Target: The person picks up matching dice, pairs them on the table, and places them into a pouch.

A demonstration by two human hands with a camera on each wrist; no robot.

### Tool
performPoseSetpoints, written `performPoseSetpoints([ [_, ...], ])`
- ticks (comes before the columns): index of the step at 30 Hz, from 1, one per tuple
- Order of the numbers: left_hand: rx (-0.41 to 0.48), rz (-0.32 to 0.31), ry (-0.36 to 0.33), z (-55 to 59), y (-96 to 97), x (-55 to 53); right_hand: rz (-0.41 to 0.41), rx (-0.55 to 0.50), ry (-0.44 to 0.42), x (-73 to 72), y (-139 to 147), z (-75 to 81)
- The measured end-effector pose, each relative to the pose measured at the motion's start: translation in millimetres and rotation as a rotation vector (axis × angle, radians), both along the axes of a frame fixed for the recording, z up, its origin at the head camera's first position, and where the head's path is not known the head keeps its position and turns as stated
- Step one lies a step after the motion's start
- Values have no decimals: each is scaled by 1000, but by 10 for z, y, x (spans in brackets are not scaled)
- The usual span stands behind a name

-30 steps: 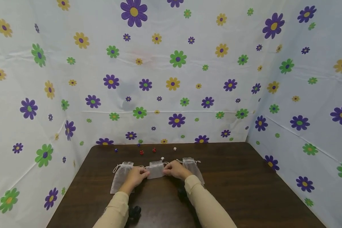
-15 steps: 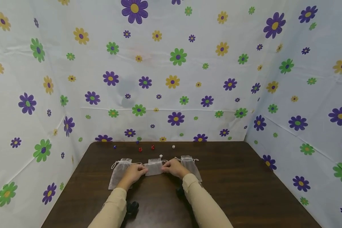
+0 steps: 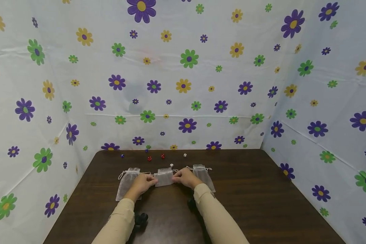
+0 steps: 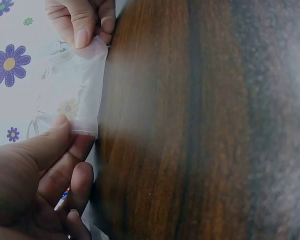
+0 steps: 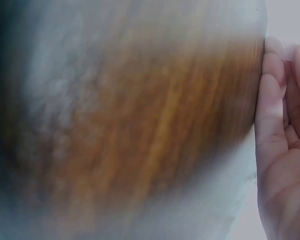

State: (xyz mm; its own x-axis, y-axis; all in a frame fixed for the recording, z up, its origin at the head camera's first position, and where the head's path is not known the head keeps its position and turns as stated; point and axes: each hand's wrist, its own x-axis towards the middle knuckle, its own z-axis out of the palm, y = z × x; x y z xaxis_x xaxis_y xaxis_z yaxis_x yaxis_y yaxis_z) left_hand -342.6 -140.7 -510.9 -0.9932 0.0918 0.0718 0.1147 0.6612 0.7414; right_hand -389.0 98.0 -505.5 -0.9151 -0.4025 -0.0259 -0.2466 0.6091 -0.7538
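Observation:
Between both hands lies a small sheer white drawstring pouch (image 3: 164,177), the middle one of three. My left hand (image 3: 141,184) pinches its left edge between thumb and fingers, which the left wrist view shows close up on the pouch (image 4: 80,95). The right hand (image 3: 185,177) pinches the opposite edge. A second pouch (image 3: 126,184) lies partly under the left hand and forearm. The third pouch (image 3: 202,174) lies just right of the right hand. In the right wrist view only the fingers (image 5: 270,120) and a sliver of the pouch show.
Behind the pouches lie small dice: a white die (image 3: 171,165) close to the middle pouch, another white die (image 3: 185,155), two red dice, one a red die (image 3: 163,156), and two blue dice, one a blue die (image 3: 122,156). A flowered cloth (image 3: 183,101) stands around the dark wooden table (image 3: 250,196).
The whole head view has shifted slightly upward on the table. Both hands keep their pinch on the middle pouch, and the pouches and dice stay in place.

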Motion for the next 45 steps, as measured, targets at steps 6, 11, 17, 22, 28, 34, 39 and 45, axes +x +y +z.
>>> performPoseSetpoints([
  [6, -21, -10, 58, 22, 2, -5, -25, 6, -5, 2, -23, 2],
  [11, -35, 31, 77, 86, -12, 18, -32, -9, -1, 6, -32, -12],
  [17, -90, 133, 162, 140, 0, -3, -35, -30, -12, 3, -6, -22],
  [22, -38, 14, 319, 129, 73, -60, -50, -47, -31, 9, 5, -15],
  [28, -62, -104, 341, 80, 142, -95, -42, -36, -7, 21, -3, -35],
  [34, -103, -93, 330, 73, 170, -93, -34, -54, -4, 26, -2, -43],
  [39, -89, -124, 286, 78, 173, -108, -29, -65, -6, 16, 9, -68],
  [45, -90, -155, 257, 26, 115, -131, -23, -30, 10, 29, 14, -78],
])
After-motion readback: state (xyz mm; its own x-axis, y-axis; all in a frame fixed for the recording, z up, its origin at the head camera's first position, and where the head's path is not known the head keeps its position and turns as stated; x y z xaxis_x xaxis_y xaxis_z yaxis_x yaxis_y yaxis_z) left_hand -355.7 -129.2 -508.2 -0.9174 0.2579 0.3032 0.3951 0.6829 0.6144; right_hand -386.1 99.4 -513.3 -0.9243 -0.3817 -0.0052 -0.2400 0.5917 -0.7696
